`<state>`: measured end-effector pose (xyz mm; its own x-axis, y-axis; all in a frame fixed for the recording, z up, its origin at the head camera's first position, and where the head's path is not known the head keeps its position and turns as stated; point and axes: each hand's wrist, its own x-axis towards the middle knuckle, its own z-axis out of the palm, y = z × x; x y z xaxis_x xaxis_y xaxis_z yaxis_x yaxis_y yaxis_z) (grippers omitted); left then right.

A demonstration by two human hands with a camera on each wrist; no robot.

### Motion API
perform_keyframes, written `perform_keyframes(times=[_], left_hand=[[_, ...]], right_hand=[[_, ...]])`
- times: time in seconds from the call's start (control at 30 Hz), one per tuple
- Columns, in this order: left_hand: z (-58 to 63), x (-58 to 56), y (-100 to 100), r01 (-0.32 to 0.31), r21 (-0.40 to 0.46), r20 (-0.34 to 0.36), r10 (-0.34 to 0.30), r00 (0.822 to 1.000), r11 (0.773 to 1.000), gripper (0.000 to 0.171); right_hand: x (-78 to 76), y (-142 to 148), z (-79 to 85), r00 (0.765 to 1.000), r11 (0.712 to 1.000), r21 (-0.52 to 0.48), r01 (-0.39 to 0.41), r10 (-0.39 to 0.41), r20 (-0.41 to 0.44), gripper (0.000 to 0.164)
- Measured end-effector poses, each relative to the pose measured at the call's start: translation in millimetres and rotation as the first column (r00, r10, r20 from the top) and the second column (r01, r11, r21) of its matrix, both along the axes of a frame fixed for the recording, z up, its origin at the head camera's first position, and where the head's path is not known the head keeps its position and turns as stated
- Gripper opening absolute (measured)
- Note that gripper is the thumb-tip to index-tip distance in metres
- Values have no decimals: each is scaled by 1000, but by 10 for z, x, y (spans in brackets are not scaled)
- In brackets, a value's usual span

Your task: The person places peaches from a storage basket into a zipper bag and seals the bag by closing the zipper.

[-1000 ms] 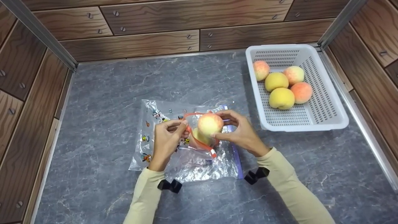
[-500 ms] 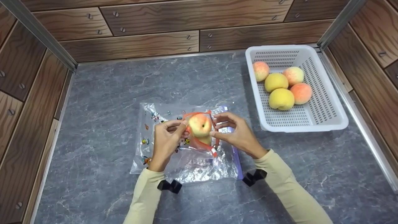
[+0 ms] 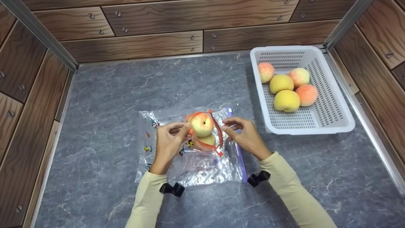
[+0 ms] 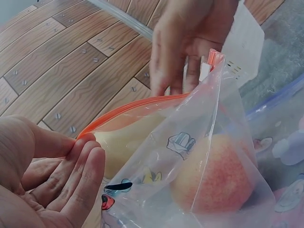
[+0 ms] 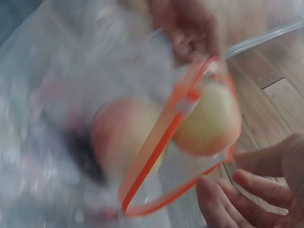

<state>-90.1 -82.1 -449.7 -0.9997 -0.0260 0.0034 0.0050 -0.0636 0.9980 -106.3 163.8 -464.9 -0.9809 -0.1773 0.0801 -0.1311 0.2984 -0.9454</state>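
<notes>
Though visible overhead, lower peach (image 3: 208, 141) partly behind upper peach (image 3: 202, 124).

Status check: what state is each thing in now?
Orange-rimmed bag: mouth open
Left hand: pinching the rim
Right hand: holding nothing, beside the rim
Upper peach: inside the bag's mouth
Lower peach: inside the same bag
Purple-edged bag: lying flat; seal unclear
Basket: upright, holding five fruits
</notes>
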Motion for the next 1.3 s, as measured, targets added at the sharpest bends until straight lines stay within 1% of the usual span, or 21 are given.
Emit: perform_keyframes(times=[0.03, 0.07, 0.13, 0.17, 0.23, 0.27, 0.33, 0.4, 0.53, 0.67, 0.8, 1.0, 1.17, 1.3], left_hand=[[-1, 0, -3, 2, -2, -3, -2, 1000, 1000, 13], [0, 0, -5, 1, -6, -4, -1, 1000, 1000, 13], [1, 4, -9, 0, -14, -6, 0, 1000, 1000, 13], [2, 5, -12, -1, -19, -6, 1, 1000, 1000, 13], [-2, 3, -14, -1, -26, -7, 1, 1000, 1000, 14], [1, 3, -14, -3, -27, -7, 3, 1000, 1000, 13], [1, 0, -13, -3, -29, -11, 3, 1000, 1000, 12], [1, -5, -11, -6, -28, -18, 6, 1000, 1000, 11], [5, -4, -6, -8, -26, -33, 7, 999, 1000, 10], [-2, -7, -4, -9, -31, -33, 8, 999, 999, 11], [-7, -12, -3, -11, -31, -25, 10, 1000, 999, 11], [-15, -6, -22, -17, -26, -26, 17, 1000, 1000, 12], [-15, -9, -67, -23, -45, -41, 21, 999, 999, 12], [3, -13, -95, -30, -52, -68, 26, 997, 998, 12]], right_hand=[[-19, 6, -49, 999, 997, 70, 26, -23, -47, 21], [-38, 11, -94, 995, 989, 141, 53, -40, -91, 19], [-68, 20, -183, 984, 954, 280, 109, -63, -168, 15], [-83, 24, -225, 979, 935, 332, 129, -66, -193, 14], [-106, 29, -296, 975, 900, 408, 151, -68, -211, 13], [-112, 31, -321, 976, 888, 433, 151, -65, -207, 14], [-128, 34, -371, 981, 870, 474, 136, -51, -188, 16], [-142, 31, -409, 987, 862, 496, 105, -29, -158, 17], [-161, 15, -464, 995, 864, 501, 47, 3, -98, 13], [-173, -3, -490, 998, 868, 495, 37, -4, -67, 7], [-182, -11, -496, 999, 876, 481, 34, -12, -50, 6], [-173, -15, -488, 999, 894, 448, 20, 3, -50, 6], [-149, -34, -422, 999, 907, 421, 2, 16, -40, 7], [-131, -42, -332, 998, 920, 392, -16, 40, -53, 8]])
